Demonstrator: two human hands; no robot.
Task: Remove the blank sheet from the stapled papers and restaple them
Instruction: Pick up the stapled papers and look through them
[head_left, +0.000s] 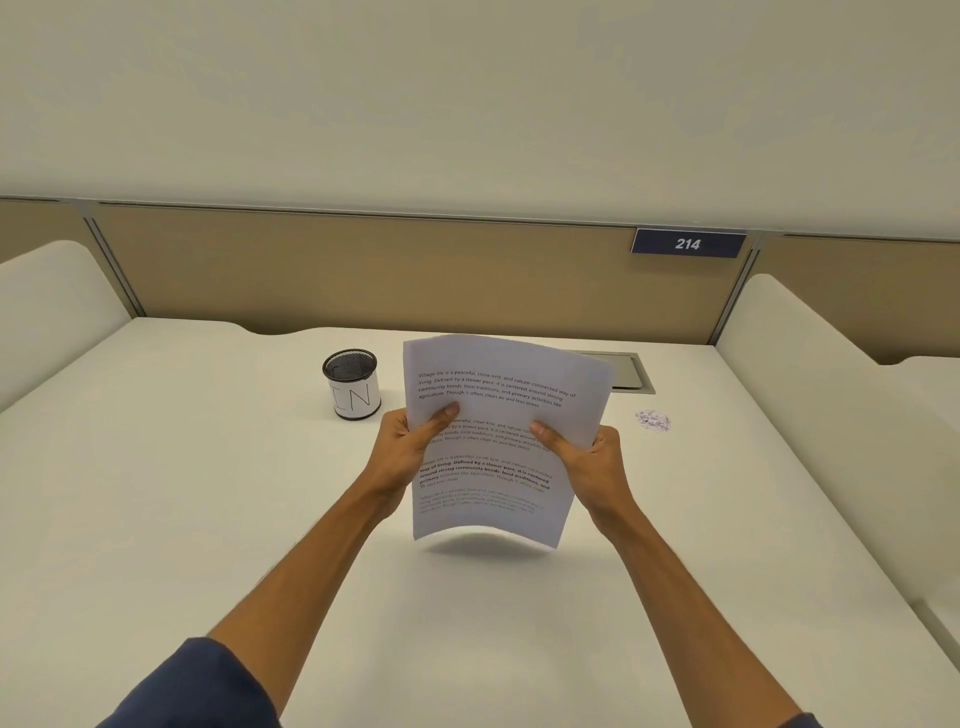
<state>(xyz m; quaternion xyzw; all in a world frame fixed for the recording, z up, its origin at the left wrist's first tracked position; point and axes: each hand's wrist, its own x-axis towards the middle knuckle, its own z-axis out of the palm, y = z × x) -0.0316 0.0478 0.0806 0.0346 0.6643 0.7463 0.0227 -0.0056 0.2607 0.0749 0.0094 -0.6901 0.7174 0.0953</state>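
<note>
Both hands, left hand (410, 447) and right hand (592, 457), hold the papers (493, 441) upright above the worktop (208, 493), fingers clamped on each side edge, probably to square the sheets. A mesh cup (352, 383) stands near.

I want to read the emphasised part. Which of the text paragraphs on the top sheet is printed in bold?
The third paragraph from the top of the papers, below both thumbs; the other three are in regular type.
</note>
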